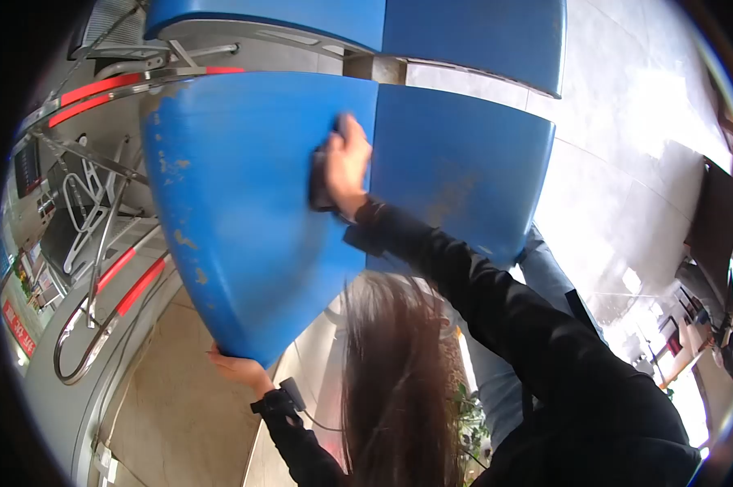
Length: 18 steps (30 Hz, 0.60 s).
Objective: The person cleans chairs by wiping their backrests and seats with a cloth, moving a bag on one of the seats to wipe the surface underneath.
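Observation:
A blue seat panel [244, 187] with worn, chipped paint along its left edge fills the middle of the head view. Over its right part, my right hand [352, 166] grips a dark hand-sized object [321, 180] against the surface; blur hides what kind it is. My left hand [243, 370] is wrapped around the panel's lower corner, with some fingers hidden beneath it. A black strap with a small dark device [291, 394] is at my left wrist. Joined on the right is a second blue panel [464, 174] with brownish scuffs.
More blue seats [472, 36] stand behind. Chrome tubing with red strips [143, 284] and metal frames crowd the left. Long hair [395, 381] hangs into view near the panel. A leafy plant [470, 414] is below, and pale floor tiles [618, 203] lie right.

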Each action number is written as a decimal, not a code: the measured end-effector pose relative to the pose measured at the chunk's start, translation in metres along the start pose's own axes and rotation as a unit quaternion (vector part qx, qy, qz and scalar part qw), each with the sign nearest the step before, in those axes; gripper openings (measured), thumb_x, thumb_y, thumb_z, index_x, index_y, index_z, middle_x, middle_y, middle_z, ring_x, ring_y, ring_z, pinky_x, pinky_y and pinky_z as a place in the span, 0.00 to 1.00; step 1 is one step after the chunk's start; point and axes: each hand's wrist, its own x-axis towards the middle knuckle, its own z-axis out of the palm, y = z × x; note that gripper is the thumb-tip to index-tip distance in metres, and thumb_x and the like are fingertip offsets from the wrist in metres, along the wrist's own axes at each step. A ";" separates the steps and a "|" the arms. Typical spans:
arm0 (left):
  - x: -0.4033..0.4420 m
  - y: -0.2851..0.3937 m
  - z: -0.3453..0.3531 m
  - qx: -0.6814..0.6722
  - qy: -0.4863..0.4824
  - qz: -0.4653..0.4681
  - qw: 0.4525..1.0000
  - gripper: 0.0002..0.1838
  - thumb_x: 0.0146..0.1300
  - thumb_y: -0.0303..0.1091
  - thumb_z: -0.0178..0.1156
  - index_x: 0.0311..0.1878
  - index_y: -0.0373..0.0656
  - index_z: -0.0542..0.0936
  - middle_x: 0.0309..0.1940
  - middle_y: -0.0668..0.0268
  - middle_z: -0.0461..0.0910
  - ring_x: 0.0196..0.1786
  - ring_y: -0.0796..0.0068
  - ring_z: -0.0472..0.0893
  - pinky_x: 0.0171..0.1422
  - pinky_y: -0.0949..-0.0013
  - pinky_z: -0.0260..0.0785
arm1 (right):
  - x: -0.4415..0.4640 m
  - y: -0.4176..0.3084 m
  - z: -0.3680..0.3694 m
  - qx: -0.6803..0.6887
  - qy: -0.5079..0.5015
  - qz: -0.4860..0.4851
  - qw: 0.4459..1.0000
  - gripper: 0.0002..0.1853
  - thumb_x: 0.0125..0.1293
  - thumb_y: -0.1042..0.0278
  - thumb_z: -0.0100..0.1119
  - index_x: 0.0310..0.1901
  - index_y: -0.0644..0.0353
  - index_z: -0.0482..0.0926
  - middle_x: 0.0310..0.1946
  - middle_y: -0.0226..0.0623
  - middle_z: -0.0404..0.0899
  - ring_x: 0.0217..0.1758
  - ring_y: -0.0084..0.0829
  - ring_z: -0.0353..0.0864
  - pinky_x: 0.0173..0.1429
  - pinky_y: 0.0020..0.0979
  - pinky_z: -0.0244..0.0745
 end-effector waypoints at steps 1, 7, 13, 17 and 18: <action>0.000 -0.002 -0.002 0.011 -0.005 0.004 1.000 0.35 0.76 0.52 0.31 0.44 0.29 0.80 0.40 0.51 0.81 0.39 0.57 0.80 0.45 0.58 0.73 | -0.012 -0.013 0.022 0.007 0.081 -0.110 0.991 0.24 0.56 0.76 0.52 0.57 0.66 0.71 0.55 0.55 0.72 0.60 0.53 0.69 0.67 0.47 0.61; 0.003 0.005 -0.001 0.008 -0.024 -0.013 1.000 0.34 0.76 0.51 0.31 0.44 0.29 0.80 0.40 0.52 0.81 0.40 0.58 0.80 0.46 0.57 0.73 | 0.025 -0.095 0.010 -0.008 -0.137 -0.526 0.839 0.32 0.49 0.72 0.57 0.61 0.52 0.72 0.66 0.40 0.67 0.63 0.47 0.67 0.62 0.46 0.65; 0.005 0.000 -0.006 0.071 -0.022 0.005 0.997 0.35 0.75 0.51 0.30 0.43 0.29 0.80 0.39 0.52 0.81 0.40 0.58 0.80 0.46 0.57 0.73 | 0.101 0.051 -0.092 -0.347 -0.188 -0.383 0.835 0.32 0.54 0.62 0.65 0.64 0.47 0.71 0.63 0.35 0.69 0.63 0.41 0.69 0.64 0.41 0.68; 0.013 -0.013 -0.005 0.016 -0.028 -0.009 0.999 0.34 0.75 0.51 0.31 0.46 0.28 0.79 0.42 0.51 0.81 0.42 0.58 0.80 0.47 0.58 0.72 | 0.118 0.106 -0.238 -0.490 -0.294 -0.463 0.677 0.30 0.52 0.60 0.65 0.61 0.43 0.74 0.63 0.30 0.70 0.63 0.35 0.70 0.63 0.40 0.69; 0.009 -0.014 -0.007 0.006 -0.031 -0.019 0.999 0.35 0.75 0.51 0.31 0.46 0.28 0.79 0.43 0.50 0.81 0.42 0.58 0.80 0.47 0.58 0.72 | 0.126 0.102 -0.270 -0.507 -0.252 -0.436 0.699 0.33 0.48 0.63 0.67 0.61 0.43 0.74 0.62 0.31 0.71 0.62 0.37 0.70 0.61 0.40 0.70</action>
